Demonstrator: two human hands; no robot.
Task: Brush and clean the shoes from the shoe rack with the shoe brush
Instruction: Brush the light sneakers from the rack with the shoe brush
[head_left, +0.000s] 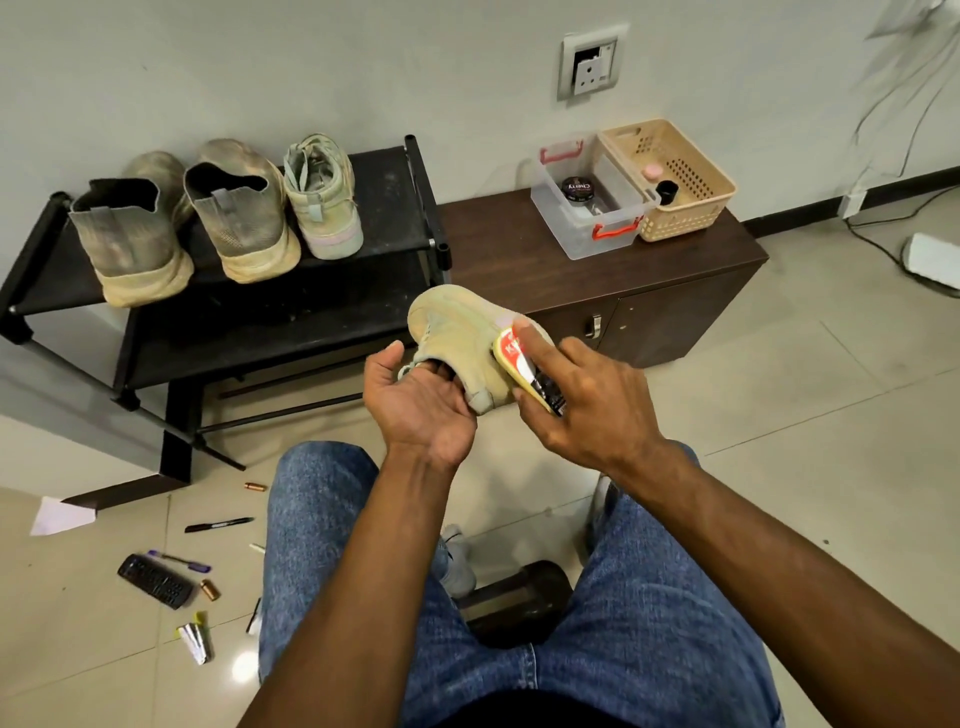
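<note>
**Over the Lap, a Soft Sneaker Held from the Inside**

In front of the shoe rack (218, 291), above the person's knees, a pale beige sneaker (457, 332) is held in the air, toe pointing away and up. The left hand (415, 400) has its fingers tucked into the shoe's opening, thumb raised beside the collar, so it is clamped on the sneaker from within. The right hand (582, 400) is curled round the shoe brush (524, 364), a block with a red, white and black label, pressing it against the sneaker's side near the heel.

The sneaker looks light, with a fabric upper that likely gives under pressure. Fingers inside the opening seem the sensible hold: they back the cloth from within so the brush has something firm to work against. The sole edge and heel are probably the stiffer places to grip when turning it. The brush reads as rigid and easy to palm, though its labelled back may be slick.

Three more shoes wait on the rack's top shelf: two dusty grey-brown ones (182, 228) and a pale laced one (324, 197). On the dark cabinet (519, 260) to the right sit a clear box (587, 208) holding a tin and a beige basket (675, 176).
</note>
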